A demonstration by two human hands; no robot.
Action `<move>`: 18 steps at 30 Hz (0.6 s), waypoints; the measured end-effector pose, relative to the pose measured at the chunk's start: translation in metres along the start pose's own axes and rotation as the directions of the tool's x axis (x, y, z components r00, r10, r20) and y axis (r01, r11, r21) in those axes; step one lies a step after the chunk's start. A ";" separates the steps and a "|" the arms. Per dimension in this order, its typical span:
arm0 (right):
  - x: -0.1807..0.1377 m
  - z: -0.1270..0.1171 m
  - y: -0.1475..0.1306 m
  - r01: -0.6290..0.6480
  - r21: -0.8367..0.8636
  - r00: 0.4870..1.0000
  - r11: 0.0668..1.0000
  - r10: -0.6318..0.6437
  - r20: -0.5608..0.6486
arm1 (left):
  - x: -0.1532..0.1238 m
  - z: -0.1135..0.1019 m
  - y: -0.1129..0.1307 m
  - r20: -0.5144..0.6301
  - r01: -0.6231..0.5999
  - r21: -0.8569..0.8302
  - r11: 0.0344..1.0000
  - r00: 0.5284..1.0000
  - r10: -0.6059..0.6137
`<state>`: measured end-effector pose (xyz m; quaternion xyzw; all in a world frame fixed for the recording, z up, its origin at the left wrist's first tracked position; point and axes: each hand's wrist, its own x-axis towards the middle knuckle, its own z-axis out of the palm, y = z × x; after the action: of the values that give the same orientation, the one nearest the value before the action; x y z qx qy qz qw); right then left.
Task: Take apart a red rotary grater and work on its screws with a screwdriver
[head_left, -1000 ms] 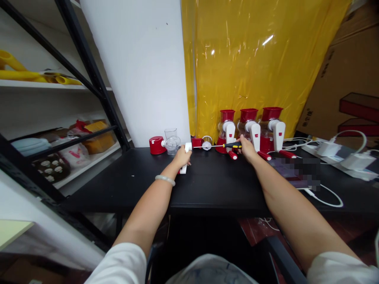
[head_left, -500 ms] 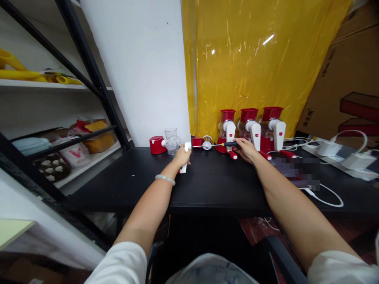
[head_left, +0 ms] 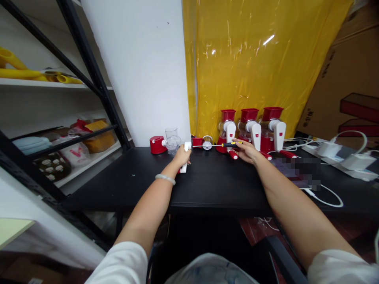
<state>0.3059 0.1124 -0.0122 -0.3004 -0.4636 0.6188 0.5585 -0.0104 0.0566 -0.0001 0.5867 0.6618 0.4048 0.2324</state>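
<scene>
My left hand point(head_left: 181, 156) is closed round a white crank handle point(head_left: 184, 169) with a red grip, held above the black table. In my right hand point(head_left: 246, 150) is a screwdriver point(head_left: 229, 144) with a black and yellow handle, pinched by the fingers. Its long shaft points left, and the tip meets the white crank handle; whether it sits in a screw cannot be made out. Behind my left hand stand a clear plastic grater housing point(head_left: 172, 142) and a red base point(head_left: 158, 144). A metal grater drum point(head_left: 207, 142) lies behind the screwdriver shaft, beside a red part point(head_left: 197, 142).
Three red and white rotary graters point(head_left: 228, 128) stand in a row at the back right. Beyond them are a power strip point(head_left: 349, 163) with white chargers and cables, and a tablet point(head_left: 291, 171). A black-framed shelf point(head_left: 97, 85) borders the table point(head_left: 118, 185) on the left.
The screwdriver's handle has turned in my right hand, showing more yellow, and the fingers have shifted slightly. My left hand and the crank handle stay in place.
</scene>
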 end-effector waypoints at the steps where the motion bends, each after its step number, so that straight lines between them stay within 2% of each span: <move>1: 0.000 -0.001 0.001 0.001 0.010 1.000 1.000 -0.001 0.006 | 0.000 0.000 0.000 0.000 -0.002 -0.002 1.000 1.000 0.002; 7: 0.004 0.000 0.002 0.036 -0.018 0.999 0.999 -0.036 -0.022 | 0.000 0.001 0.001 0.005 -0.009 -0.011 1.000 1.000 0.009; 13: 0.015 0.003 0.001 -0.005 -0.236 0.964 0.972 -0.058 -0.258 | 0.000 0.003 -0.001 0.016 -0.018 -0.016 1.000 1.000 0.018; 16: 0.017 -0.002 0.002 0.059 -0.448 0.958 0.892 -0.177 -0.226 | 0.000 0.004 -0.001 0.022 -0.022 -0.017 1.000 1.000 0.022; 18: 0.017 -0.004 0.004 0.136 -0.498 0.956 0.857 -0.245 -0.162 | 0.000 0.004 -0.001 0.020 -0.020 -0.017 1.000 1.000 0.021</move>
<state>0.3047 0.1302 -0.0153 -0.4484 -0.5659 0.3884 0.5726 -0.0081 0.0581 -0.0034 0.5956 0.6499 0.4067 0.2399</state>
